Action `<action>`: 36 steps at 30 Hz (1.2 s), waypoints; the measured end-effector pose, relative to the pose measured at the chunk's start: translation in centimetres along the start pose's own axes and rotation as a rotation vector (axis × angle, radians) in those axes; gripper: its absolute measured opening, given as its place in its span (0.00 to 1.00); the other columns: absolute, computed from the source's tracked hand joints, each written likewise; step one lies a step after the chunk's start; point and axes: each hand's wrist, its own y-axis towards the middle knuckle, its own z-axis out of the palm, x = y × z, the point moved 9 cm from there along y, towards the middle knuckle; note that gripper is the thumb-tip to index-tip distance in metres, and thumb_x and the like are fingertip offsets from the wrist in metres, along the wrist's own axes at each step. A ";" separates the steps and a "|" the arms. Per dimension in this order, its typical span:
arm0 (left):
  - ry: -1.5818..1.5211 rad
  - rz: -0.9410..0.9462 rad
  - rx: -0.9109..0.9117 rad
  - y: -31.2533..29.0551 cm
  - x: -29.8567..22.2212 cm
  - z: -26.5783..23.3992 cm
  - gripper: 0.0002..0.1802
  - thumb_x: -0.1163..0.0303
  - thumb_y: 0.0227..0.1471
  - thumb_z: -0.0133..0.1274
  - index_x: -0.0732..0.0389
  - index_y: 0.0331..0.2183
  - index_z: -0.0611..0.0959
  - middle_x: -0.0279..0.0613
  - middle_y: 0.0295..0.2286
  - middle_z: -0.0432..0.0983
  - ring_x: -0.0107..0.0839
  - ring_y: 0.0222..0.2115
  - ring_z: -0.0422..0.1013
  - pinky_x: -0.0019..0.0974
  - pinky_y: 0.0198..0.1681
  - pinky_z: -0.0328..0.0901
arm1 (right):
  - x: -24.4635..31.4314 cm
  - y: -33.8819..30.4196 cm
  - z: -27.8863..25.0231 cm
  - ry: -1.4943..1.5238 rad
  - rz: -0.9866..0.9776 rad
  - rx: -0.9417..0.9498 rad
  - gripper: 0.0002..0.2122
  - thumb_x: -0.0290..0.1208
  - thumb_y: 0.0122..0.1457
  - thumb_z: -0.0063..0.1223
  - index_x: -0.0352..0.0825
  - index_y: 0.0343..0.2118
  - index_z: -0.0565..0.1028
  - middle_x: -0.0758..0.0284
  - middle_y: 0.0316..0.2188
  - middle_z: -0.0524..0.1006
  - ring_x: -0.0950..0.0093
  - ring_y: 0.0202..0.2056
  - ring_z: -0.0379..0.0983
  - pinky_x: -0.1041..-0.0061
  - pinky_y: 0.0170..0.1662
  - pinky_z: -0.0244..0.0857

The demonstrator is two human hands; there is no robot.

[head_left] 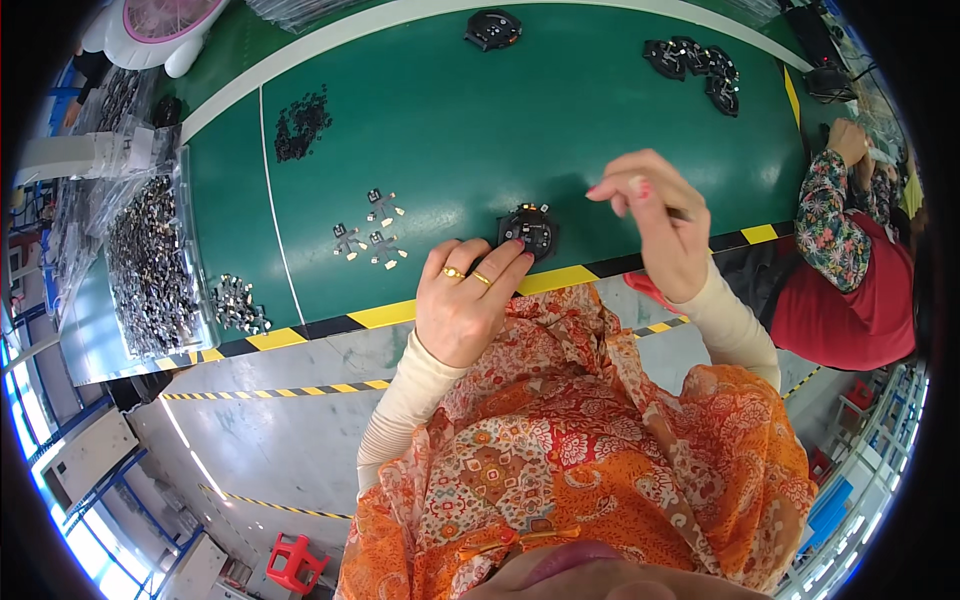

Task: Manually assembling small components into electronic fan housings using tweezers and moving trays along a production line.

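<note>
A round black watch housing (528, 232) with small parts inside it lies near the front edge of the green table. My left hand (470, 295) holds it down, fingers curled over its left and lower side. Raised to the right of it, my right hand (665, 220) has its thumb and fingers bent together. A thin dark thing sticks out between those fingers, too blurred to name. Left of the housing lie three small flex-cable parts (382, 207) with pale tabs. Farther back is a scattered pile of tiny black pieces (302, 123).
A clear tray (190, 290) heaped with small parts stands at the left, a little pile (238, 305) beside it. Black housings (492, 30) sit at the back and several more (695, 65) at back right. A co-worker's sleeve (835, 205) is at the right.
</note>
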 end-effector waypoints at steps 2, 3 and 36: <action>0.003 -0.013 -0.061 0.5 -0.1 -0.5 0.19 0.79 0.32 0.57 0.60 0.34 0.85 0.33 0.37 0.80 0.34 0.34 0.71 0.38 0.40 0.66 | -0.4 -0.9 -0.5 0.014 -0.008 -0.006 0.18 0.31 0.70 0.34 0.26 0.32 0.77 0.60 0.36 0.75 0.75 0.31 0.71 0.78 0.34 0.63; 0.001 -0.013 -0.062 0.6 0.0 -0.6 0.19 0.79 0.32 0.57 0.60 0.34 0.85 0.33 0.37 0.80 0.34 0.34 0.71 0.38 0.40 0.66 | -0.5 -1.4 -0.6 0.031 -0.018 -0.009 0.19 0.32 0.70 0.33 0.26 0.32 0.77 0.59 0.36 0.75 0.75 0.31 0.71 0.77 0.34 0.65; 0.032 0.031 0.006 0.2 -0.3 0.3 0.19 0.73 0.39 0.55 0.60 0.39 0.84 0.35 0.43 0.77 0.34 0.39 0.69 0.40 0.44 0.65 | -6.8 -6.7 2.4 0.717 0.492 -0.230 0.13 0.28 0.66 0.47 0.20 0.41 0.75 0.50 0.40 0.78 0.61 0.38 0.81 0.69 0.42 0.78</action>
